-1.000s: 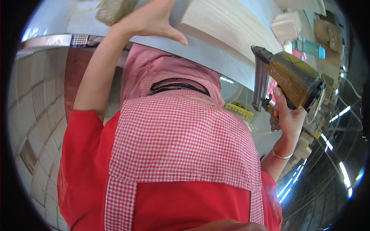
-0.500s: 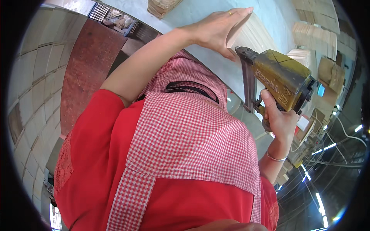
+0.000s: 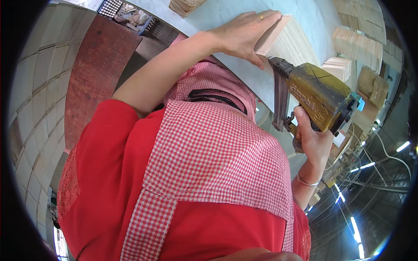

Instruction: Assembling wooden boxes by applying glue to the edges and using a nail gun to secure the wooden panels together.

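My right hand (image 3: 316, 145) is wrapped around the handle of a worn yellow and black nail gun (image 3: 321, 93), its thumb up against the body. The gun's dark nose meets or nearly meets the near corner of a pale wooden piece (image 3: 294, 41) on the bench; the exact contact is hard to make out. My left hand (image 3: 244, 35) spans the left end of that wooden piece, thumb at the near corner and fingers at the far one, gripping it across its width. The palm side of this hand is partly hidden.
The wooden piece lies on a pale blue-white bench (image 3: 313, 17). Stacks of thin wooden boards (image 3: 358, 45) stand to the right. A brown bundle (image 3: 185, 6) sits at the far edge, a dark plastic crate (image 3: 126, 17) at far left, beside a reddish board (image 3: 100, 65).
The nail gun and my right hand have shifted slightly downward, with the nose still by the near corner. My left hand has barely moved, and more of the wooden piece's end face shows.
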Action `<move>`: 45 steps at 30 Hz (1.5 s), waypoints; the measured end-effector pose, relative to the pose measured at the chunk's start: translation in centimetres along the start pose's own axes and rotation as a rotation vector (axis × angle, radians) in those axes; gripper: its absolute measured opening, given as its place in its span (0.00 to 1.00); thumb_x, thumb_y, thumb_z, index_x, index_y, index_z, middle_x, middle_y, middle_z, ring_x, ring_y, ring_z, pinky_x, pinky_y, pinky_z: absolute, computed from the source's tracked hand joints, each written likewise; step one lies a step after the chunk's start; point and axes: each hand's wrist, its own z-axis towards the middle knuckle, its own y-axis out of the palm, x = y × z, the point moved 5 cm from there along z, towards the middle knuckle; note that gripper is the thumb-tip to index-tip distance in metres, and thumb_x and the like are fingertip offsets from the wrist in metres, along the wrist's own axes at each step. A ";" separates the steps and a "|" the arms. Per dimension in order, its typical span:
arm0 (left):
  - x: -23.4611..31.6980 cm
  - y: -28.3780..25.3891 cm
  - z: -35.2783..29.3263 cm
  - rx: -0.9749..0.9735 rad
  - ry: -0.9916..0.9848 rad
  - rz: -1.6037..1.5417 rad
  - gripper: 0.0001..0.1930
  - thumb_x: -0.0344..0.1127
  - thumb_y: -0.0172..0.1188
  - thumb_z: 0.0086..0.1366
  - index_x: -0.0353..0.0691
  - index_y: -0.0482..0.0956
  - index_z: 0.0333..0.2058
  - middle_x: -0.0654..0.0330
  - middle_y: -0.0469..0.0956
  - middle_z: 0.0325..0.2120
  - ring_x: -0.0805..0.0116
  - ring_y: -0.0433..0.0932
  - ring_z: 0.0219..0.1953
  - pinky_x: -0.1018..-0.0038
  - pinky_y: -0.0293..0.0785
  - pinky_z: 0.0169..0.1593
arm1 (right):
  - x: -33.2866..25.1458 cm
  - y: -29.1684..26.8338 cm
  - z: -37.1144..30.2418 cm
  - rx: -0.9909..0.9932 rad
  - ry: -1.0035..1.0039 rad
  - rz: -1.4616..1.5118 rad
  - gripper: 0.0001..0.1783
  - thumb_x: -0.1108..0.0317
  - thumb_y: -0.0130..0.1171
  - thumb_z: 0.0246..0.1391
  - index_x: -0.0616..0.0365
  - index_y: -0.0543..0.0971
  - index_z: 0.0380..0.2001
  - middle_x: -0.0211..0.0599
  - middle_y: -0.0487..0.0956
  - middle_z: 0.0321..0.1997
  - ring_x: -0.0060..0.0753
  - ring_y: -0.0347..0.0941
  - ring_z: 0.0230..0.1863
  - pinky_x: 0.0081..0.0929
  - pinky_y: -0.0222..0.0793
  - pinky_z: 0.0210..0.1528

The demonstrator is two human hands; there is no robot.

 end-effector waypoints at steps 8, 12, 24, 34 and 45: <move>-1.4 0.6 1.0 0.059 -0.001 0.007 0.63 0.44 0.81 0.36 0.29 0.49 0.66 0.41 0.59 0.63 0.45 0.61 0.64 0.60 0.58 0.67 | 0.0 1.6 -0.7 0.116 0.381 0.063 0.19 0.64 0.69 0.54 0.63 0.78 0.44 0.28 0.76 0.23 0.15 0.66 0.16 0.16 0.60 0.17; -1.5 0.4 1.3 0.073 -0.002 -0.012 0.63 0.45 0.81 0.36 0.29 0.49 0.66 0.41 0.59 0.63 0.45 0.61 0.64 0.60 0.58 0.67 | 0.8 1.3 -0.7 0.104 0.162 -0.091 0.19 0.63 0.69 0.53 0.64 0.78 0.43 0.29 0.76 0.22 0.16 0.66 0.15 0.16 0.60 0.17; -0.7 0.7 -1.1 0.042 0.051 -0.006 0.61 0.43 0.80 0.35 0.31 0.51 0.66 0.43 0.58 0.64 0.46 0.62 0.63 0.60 0.59 0.66 | -0.2 -0.2 1.5 0.087 -0.006 -0.128 0.17 0.61 0.69 0.54 0.64 0.80 0.38 0.24 0.74 0.19 0.13 0.64 0.15 0.15 0.57 0.16; 0.5 1.4 -1.3 0.035 0.060 0.004 0.62 0.43 0.80 0.35 0.33 0.51 0.66 0.44 0.57 0.64 0.47 0.61 0.64 0.59 0.58 0.67 | -0.5 -1.1 2.4 0.066 0.038 -0.186 0.17 0.60 0.69 0.54 0.63 0.80 0.37 0.24 0.74 0.20 0.12 0.63 0.15 0.14 0.56 0.15; 1.0 1.5 -1.8 0.018 0.061 -0.023 0.63 0.44 0.80 0.35 0.34 0.50 0.67 0.44 0.56 0.65 0.48 0.58 0.67 0.59 0.55 0.68 | -1.7 -1.3 2.4 -0.015 0.138 -0.161 0.24 0.64 0.73 0.49 0.66 0.79 0.46 0.35 0.83 0.42 0.26 0.77 0.41 0.27 0.73 0.46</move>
